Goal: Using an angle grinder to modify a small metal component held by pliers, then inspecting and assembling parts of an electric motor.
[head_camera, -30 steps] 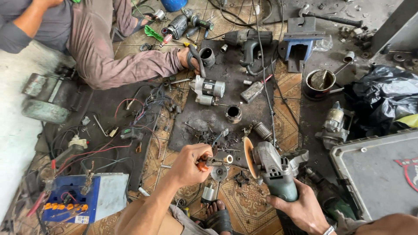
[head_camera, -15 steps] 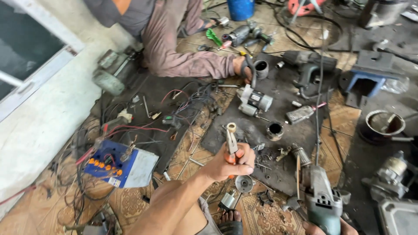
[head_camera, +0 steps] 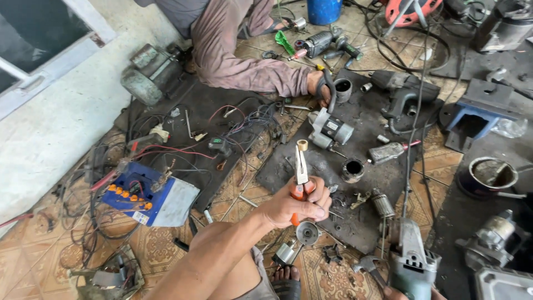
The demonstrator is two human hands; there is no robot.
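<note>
Head view, looking down on a cluttered workshop floor. The left hand (head_camera: 294, 205) is closed in a full fist around the orange handles of a pair of pliers (head_camera: 301, 169); the pliers point up and away from the person, and their tips pinch a small pale ring (head_camera: 302, 145); the hand is raised above the dark mat (head_camera: 366, 119), over its near edge. The right hand (head_camera: 397, 293) shows only as a sliver at the bottom edge; it sits at the rear of a grey-green angle grinder (head_camera: 410, 255), but whether the fingers are wrapped round it cannot be told; a cable runs from the grinder up across the mat.

Just below the left hand lie a round metal cap (head_camera: 307, 232) and a small cylindrical motor part (head_camera: 286, 254); the person's bare toes show beside them. On the mat: a starter motor (head_camera: 330, 129), a dark sleeve (head_camera: 352, 170), a wound armature (head_camera: 382, 203). To the left, off the mat, a blue battery with orange caps (head_camera: 145, 195) sits among red and black wires.

At the top, another person in a mauve sleeve (head_camera: 244, 66) leans in; that person's hand (head_camera: 317, 86) rests on the mat beside a black hose and a grey cup-shaped part (head_camera: 343, 89).
</note>
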